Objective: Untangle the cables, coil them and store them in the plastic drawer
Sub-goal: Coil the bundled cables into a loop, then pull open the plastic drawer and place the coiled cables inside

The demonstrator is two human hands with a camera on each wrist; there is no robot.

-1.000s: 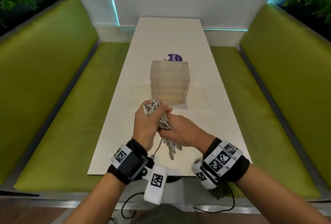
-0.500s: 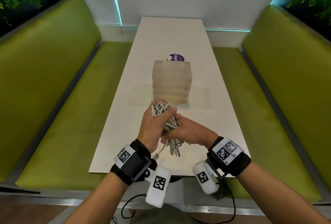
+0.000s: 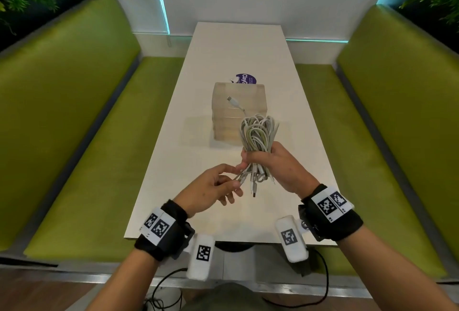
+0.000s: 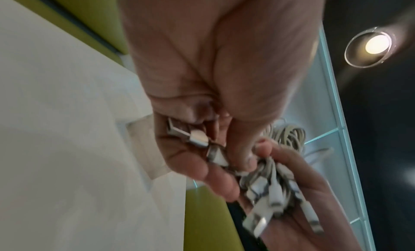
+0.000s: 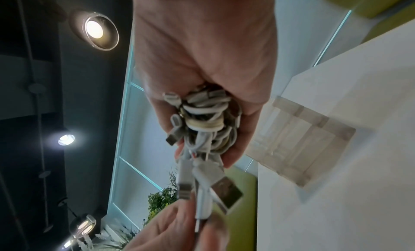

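Note:
A tangled bundle of white and grey cables (image 3: pixel 258 134) stands upright in my right hand (image 3: pixel 275 166), whose fingers wrap its middle above the table. Loops fan out on top and one plug end (image 3: pixel 232 100) sticks up to the left. Several connector ends (image 3: pixel 254 181) hang below the fist. My left hand (image 3: pixel 216 186) pinches a couple of those plugs (image 4: pixel 197 137) between thumb and fingers. In the right wrist view the cable bundle (image 5: pixel 206 120) fills the palm. The translucent plastic drawer unit (image 3: pixel 223 102) stands shut on the table behind the bundle.
The white table (image 3: pixel 238 45) runs away from me between two green benches (image 3: pixel 74 112). A purple round sticker (image 3: pixel 246 79) lies behind the drawer unit. Plants sit in both far corners.
My left hand has let go of the bundle's top and dropped to the hanging plugs. My right hand now holds the bundle alone, raised and shifted right, with its loops spread open.

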